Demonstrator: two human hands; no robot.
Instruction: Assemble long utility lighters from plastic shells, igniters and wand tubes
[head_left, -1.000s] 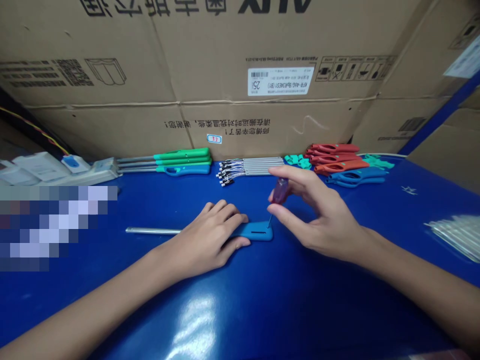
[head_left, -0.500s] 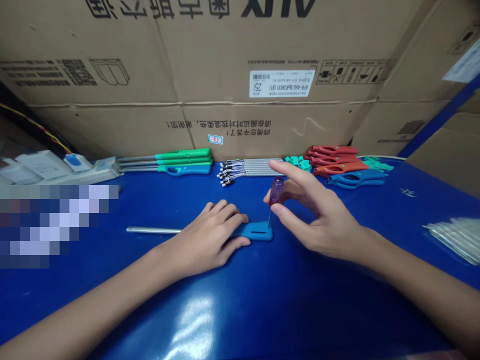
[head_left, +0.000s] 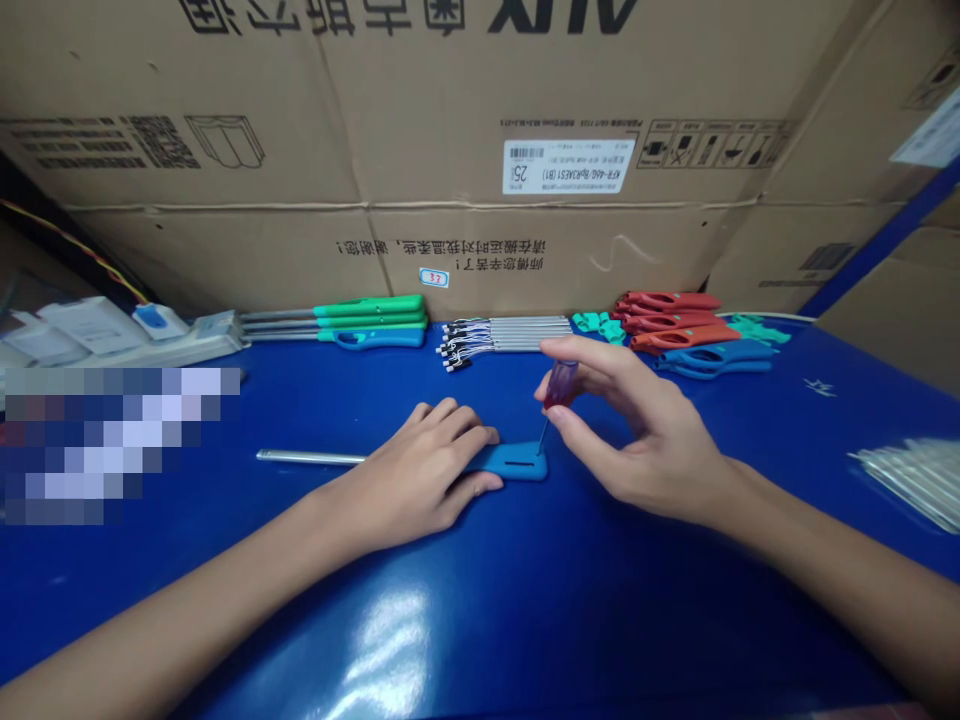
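Observation:
A blue long-necked lighter (head_left: 517, 461) lies on the blue table, its metal tube pointing left. My left hand (head_left: 431, 465) is wrapped over the lighter's middle and presses it to the table, hiding the trigger area. Between the thumb and fingers of my right hand (head_left: 637, 430) is a small screwdriver (head_left: 561, 384) with a purple translucent handle. The screwdriver leans slightly right, and its tip meets the lighter's right end beside a dark slot. Whether a screw sits under the tip cannot be made out.
Finished-looking green and blue lighters (head_left: 375, 322) lie at the back left, by a white power strip (head_left: 202, 340). Wired metal tubes (head_left: 529, 334), teal pieces (head_left: 600, 325) and red and blue handles (head_left: 675, 320) line the cardboard (head_left: 450, 225). Clear thin sticks (head_left: 911, 480) lie far right.
The screwdriver's handle has tipped a little to the right, and my right index finger has curled lower over its top. The lighter and my left hand stay in place.

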